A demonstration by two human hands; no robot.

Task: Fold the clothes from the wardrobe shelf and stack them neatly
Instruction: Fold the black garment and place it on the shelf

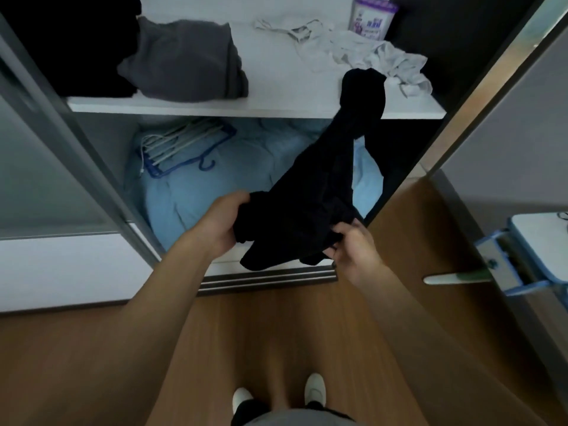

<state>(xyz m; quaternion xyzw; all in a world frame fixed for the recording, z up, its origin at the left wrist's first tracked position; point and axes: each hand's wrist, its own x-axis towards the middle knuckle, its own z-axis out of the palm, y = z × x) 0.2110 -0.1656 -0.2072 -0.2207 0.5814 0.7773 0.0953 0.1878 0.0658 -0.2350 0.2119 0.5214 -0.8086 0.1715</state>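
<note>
On my feed the wardrobe [46, 179] takes up the upper part, and I use its white shelf [276, 87] as my reference. The wooden floor [92, 364] spreads out below the shelf and in front of it. Directly under the shelf, a mound of pale blue bedding [199, 204] fills the lower compartment.

The black garment [313, 195] is the piece being handled. Its top end lies over the shelf's front edge near the right end. The rest hangs down below the shelf, across the bedding, to the person's hands.

On the shelf's left end sits a dark stack of clothes [70, 41], too dark for me to tell the pieces apart. Just beside it, toward the shelf's middle, lies a folded grey garment [187, 59]. On the shelf's right half a white garment [368, 53] lies crumpled, and its near edge meets the top of the black garment.

Under the shelf's left part, a bundle of hangers [181, 146], white ones and a blue one, rests on the bedding. At the shelf's back right stands a purple-lidded canister [373, 16].

Below the shelf's middle, the left hand [224, 222] has its fingers curled around the bunched lower part of the black garment. Below the shelf's right part, the right hand [353, 241] pinches the garment's lower edge between thumb and fingers. Farthest below the shelf, two white shoes [315, 388] stand on the floor.
</note>
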